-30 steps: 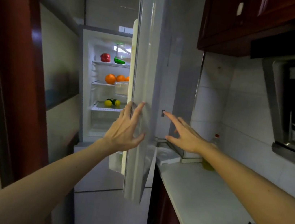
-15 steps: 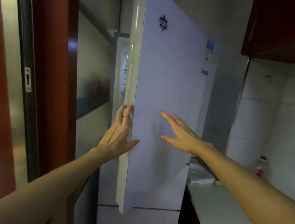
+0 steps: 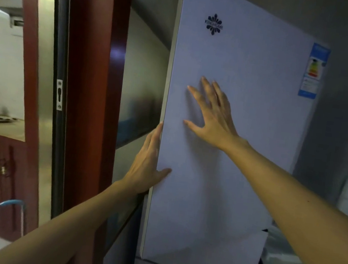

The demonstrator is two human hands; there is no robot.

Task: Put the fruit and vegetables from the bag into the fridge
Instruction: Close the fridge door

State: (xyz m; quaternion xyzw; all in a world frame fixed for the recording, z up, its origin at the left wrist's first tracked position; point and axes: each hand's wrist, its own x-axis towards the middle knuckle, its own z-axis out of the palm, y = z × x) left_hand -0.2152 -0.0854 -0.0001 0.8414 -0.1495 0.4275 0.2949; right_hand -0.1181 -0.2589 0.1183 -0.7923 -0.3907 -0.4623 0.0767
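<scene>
The person is facing the fridge door, a tall pale panel that is filling the middle of the head view. Both hands are working on it. The right hand is lying open against the front of the door, fingers spread and straight, a little below the dark logo and well left of the blue energy label. The left hand is also open: its fingers are running straight up the door's left edge while the thumb is resting on the front face. Neither hand is holding anything.

No fruit, vegetables or bag are showing. The door is covering the inside of the fridge, so whatever is stored there is hidden behind it.

The step in hand looks like pushing the door shut. Whether the seal is already meeting the cabinet is hard to tell, since the gap along the door's left edge is dim and narrow.

To do this well, the push should be coming mainly from the flat right palm, and from nearer the door's left edge than the side with the label, where it takes less force. The left fingers are sitting where they could be pinched, so they should be sliding onto the front face before the last bit of travel. A gentle, even press is better than a shove, which could bounce the door back off its seal or knock it against the red wooden frame left of the door.
</scene>
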